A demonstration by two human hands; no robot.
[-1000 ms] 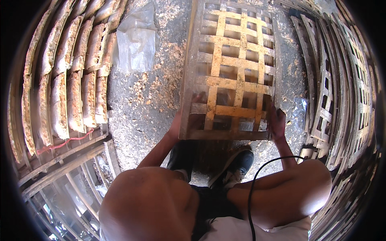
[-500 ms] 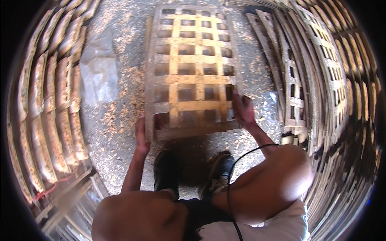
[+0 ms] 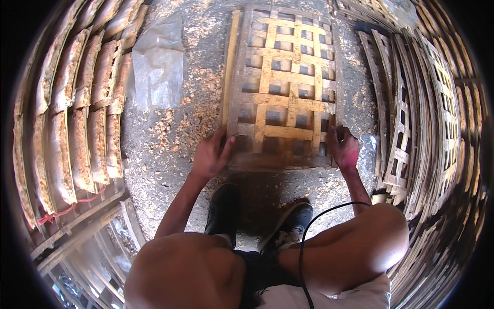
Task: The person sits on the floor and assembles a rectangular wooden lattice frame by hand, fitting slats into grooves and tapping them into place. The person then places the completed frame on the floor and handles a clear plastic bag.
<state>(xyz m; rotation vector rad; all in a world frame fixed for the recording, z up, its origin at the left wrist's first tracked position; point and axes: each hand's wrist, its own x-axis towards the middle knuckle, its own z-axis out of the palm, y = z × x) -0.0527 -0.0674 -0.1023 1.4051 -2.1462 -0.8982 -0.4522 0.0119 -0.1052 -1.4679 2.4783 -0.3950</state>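
Observation:
A rectangular wooden lattice frame (image 3: 290, 105), its crossed slats yellowish and its rails greyer, lies before me with its near end toward my feet. A second pale wooden edge (image 3: 231, 56) shows along its left side, apparently from a piece beneath. My left hand (image 3: 210, 155) is at the near left corner, thumb and fingers about the side rail. At the near right corner my right hand (image 3: 343, 149) has its fingers bent around the other rail. Some fingertips of both hands are hidden by the wood. The near end of the frame is blurred.
Stacked lattice frames (image 3: 411, 118) lean at the right. Rows of trays with crusted, orange-brown edges (image 3: 69, 149) stand at the left. A grey plastic sheet (image 3: 158, 67) lies on the crumb-strewn floor (image 3: 170, 139). A black cable (image 3: 309, 226) crosses my leg; my shoes (image 3: 290, 221) are close by.
The frame appears farther right in view, partly because the view shifted, and its near end sits lower. My left hand has moved up from beneath the corner to the rail; my right hand stays on its side.

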